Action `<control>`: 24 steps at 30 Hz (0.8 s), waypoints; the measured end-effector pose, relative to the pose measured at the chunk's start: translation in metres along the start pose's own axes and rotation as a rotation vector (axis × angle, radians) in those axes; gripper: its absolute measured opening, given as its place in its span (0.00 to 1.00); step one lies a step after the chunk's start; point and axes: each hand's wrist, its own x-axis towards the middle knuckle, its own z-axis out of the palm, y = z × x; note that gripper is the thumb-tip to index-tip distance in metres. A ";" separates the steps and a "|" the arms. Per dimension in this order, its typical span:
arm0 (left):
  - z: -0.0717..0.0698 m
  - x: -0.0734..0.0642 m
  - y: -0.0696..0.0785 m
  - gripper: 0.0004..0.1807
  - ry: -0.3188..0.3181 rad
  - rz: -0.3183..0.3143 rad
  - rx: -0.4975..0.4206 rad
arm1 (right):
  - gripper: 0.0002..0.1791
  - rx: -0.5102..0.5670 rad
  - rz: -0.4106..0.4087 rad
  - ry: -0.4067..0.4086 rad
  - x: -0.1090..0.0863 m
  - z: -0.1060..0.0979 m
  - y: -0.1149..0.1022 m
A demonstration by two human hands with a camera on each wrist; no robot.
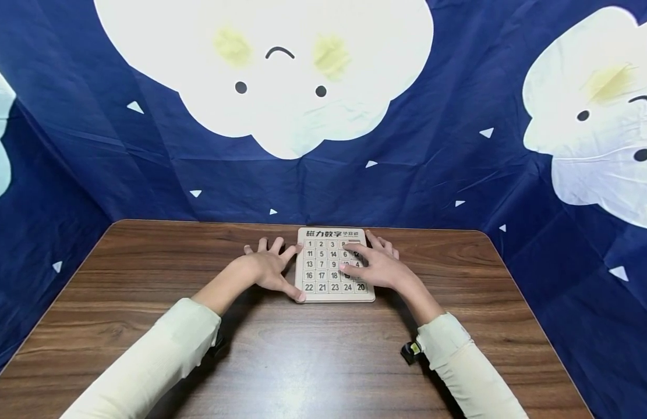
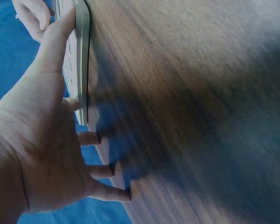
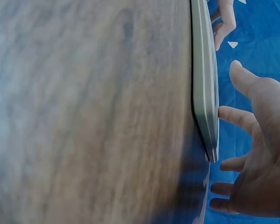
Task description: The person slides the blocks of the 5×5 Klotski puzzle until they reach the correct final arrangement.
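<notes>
Probably sliding-number puzzle [image 1: 333, 266]: tiles [image 1: 321, 254] mid-sorting; next likely needs a push
Left hand [image 1: 267, 269]: spread, bracing
Right hand [image 1: 382, 266]: unclenched, above

"Where is the number board [image 1: 335, 298] placed?"

"It is laid flat on the table [image 1: 292, 355], just before the back edge. Behind it, a cloth [image 1: 302, 183] is hung, and the table is flanked by cloth on both sides."

"And the hands?"

"The board is bracketed by them. At its left edge the left hand [image 1: 267, 269] is set, with the thumb placed at the near corner and the index finger farther back. Its right part is covered by the right hand [image 1: 382, 267], whose index fingertip is rested on it."

"How are the number tiles [image 1: 334, 276] arranged?"

"In rows within the board; in the nearest, 22, 21, 23, 24 and 20 are ranged left to right."
</notes>
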 end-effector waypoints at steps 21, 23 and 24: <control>0.008 -0.005 -0.005 0.77 0.064 0.018 -0.085 | 0.37 -0.046 -0.012 0.031 -0.035 -0.007 0.015; 0.009 -0.005 -0.005 0.77 0.064 0.020 -0.081 | 0.37 -0.047 -0.009 0.026 -0.034 -0.007 0.016; 0.009 -0.005 -0.004 0.77 0.065 0.021 -0.081 | 0.38 -0.046 -0.007 0.025 -0.033 -0.007 0.017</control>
